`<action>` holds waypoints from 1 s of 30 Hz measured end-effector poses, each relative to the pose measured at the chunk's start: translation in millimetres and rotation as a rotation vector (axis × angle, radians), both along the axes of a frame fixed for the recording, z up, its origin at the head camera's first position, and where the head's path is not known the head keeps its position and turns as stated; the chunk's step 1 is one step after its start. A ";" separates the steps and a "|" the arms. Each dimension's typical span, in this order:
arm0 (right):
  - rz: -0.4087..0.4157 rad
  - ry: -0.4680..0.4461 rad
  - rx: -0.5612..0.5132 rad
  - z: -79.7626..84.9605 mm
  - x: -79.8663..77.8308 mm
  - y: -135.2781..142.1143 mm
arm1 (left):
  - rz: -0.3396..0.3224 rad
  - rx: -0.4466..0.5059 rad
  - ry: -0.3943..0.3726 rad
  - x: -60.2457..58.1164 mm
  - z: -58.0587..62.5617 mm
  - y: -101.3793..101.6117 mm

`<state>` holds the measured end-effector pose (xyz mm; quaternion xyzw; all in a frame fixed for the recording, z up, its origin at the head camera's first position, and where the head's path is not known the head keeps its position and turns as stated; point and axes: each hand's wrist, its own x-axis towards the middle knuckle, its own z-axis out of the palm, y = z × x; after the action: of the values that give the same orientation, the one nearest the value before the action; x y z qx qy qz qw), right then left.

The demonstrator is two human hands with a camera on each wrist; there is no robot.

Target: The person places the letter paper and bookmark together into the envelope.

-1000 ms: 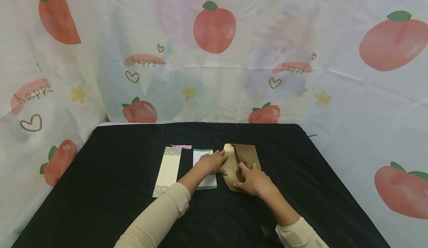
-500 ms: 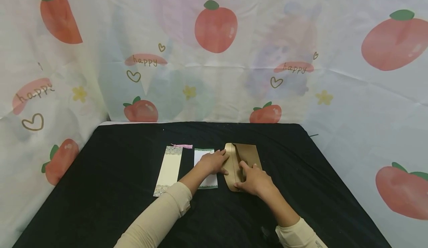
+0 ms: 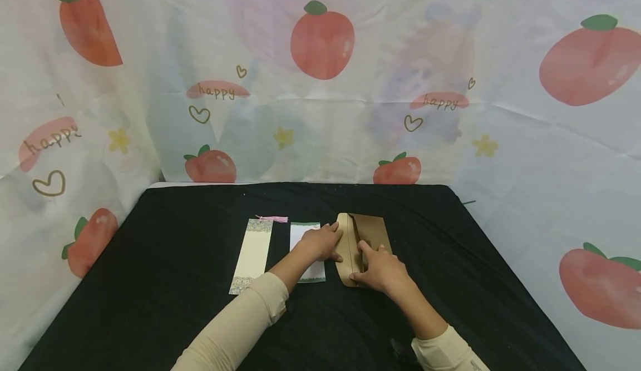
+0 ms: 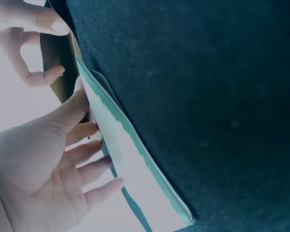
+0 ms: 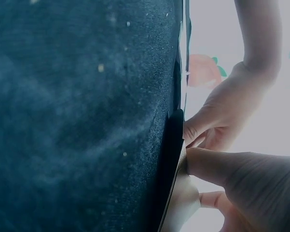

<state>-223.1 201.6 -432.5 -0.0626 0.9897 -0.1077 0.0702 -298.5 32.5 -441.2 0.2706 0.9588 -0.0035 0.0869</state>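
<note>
A gold-brown paper envelope [image 3: 373, 227] lies on the black cloth, its flap towards the left and a dark gap showing along its mouth. My left hand [image 3: 320, 244] reaches over a white card with green edges [image 3: 314, 272] and rests its fingers on the flap side. The thumb and a finger of my right hand [image 3: 383, 271] touch the envelope at the mouth, spread apart. Close up, the left wrist view shows the card [image 4: 130, 159] beside my extended left fingers. What lies inside the envelope is hidden.
Left of the card lies a long cream bookmark [image 3: 255, 248] with patterned ends and a pink tassel [image 3: 272, 219] at its top. Black cloth [image 3: 175, 282] covers the table. A white curtain [image 3: 270, 37] printed with fruit hangs behind and at both sides.
</note>
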 end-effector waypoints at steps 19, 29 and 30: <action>0.003 0.006 0.000 -0.2 -0.2 0.2 | 0.016 0.163 -0.099 6.2 17.3 -20.1; 0.008 0.011 -0.005 -2.1 0.6 0.8 | 0.063 0.283 -0.144 5.4 23.4 -45.4; 0.008 0.011 -0.005 -2.0 0.9 0.7 | 0.068 0.292 -0.144 5.9 22.7 -47.3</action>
<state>-222.2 202.3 -434.6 -0.0671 0.9896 -0.1094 0.0651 -292.6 -14.9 -418.6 0.2475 0.9489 0.1581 0.1153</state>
